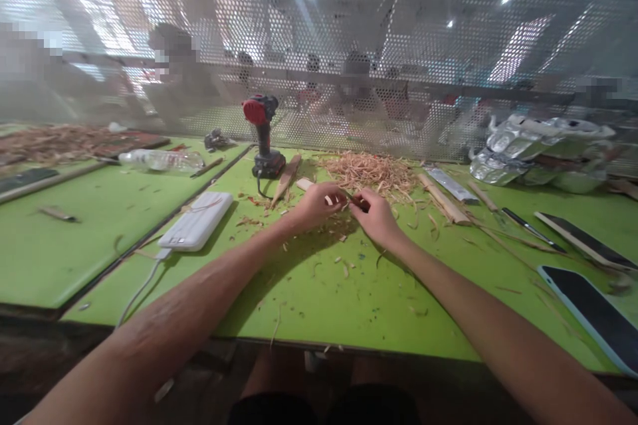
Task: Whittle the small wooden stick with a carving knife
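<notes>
L hand (319,204) & R hand (376,214) pinch thin dark piece (355,200) nr wood shavings (371,170)

I can see this is a workshop. A red and black drill (264,136) stands on the far side of the green table (319,309). A heap of wood shavings (371,170) lies right of the drill, and people (172,56) show through the far metal screen (279,26).

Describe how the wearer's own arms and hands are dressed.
The left hand and right hand wear no gloves. The left forearm and right forearm are bare as far as they show, with no sleeve, watch or wristband visible. The fingers are too small in view to rule out a thin ring.
</notes>
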{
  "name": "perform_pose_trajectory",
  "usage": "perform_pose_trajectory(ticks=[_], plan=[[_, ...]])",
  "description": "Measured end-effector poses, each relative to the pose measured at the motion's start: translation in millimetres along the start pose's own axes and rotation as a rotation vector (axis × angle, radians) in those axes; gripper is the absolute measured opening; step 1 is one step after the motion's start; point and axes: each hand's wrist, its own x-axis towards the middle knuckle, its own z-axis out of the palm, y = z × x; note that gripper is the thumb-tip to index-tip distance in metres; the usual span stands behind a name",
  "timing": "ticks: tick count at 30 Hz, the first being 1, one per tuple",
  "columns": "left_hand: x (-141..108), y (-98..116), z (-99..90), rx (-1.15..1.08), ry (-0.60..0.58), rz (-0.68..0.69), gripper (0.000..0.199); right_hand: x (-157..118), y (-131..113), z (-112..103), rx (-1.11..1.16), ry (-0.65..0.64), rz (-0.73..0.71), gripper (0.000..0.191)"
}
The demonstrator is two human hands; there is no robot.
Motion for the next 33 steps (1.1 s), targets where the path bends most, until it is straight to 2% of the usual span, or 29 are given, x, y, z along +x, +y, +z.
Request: perform_pose_trajectory(ticks=[11, 16, 23, 28, 33], plan=[[-2.4, 7.0, 3.0, 0.015, 0.061, 0.03, 0.011, -0.7, -2.8, 0.9, -0.043, 0.023, 0.011, 0.009], [-1.7, 2.8, 6.3, 0.085, 0.092, -0.023, 0.009, -1.6, -0.8, 3.0, -0.013, 0.056, 0.004, 0.013], [-2.4, 1.3, 15.0, 0.162, 0.255, -0.014, 0.013, -1.6, -7.0, 5.4, 0.142, 0.082, 0.085, 0.031], [-3.4, 0.3, 16.6, 0.068, 0.224, 0.026, 0.009, -1.1, -4.8, 4.8, 0.104, 0.113, 0.054, 0.023], [-4.3, 0.4, 18.0, 0.027, 0.173, 0.037, 0.008, -1.1, -3.0, 3.4, 0.077, 0.105, 0.027, 0.023]])
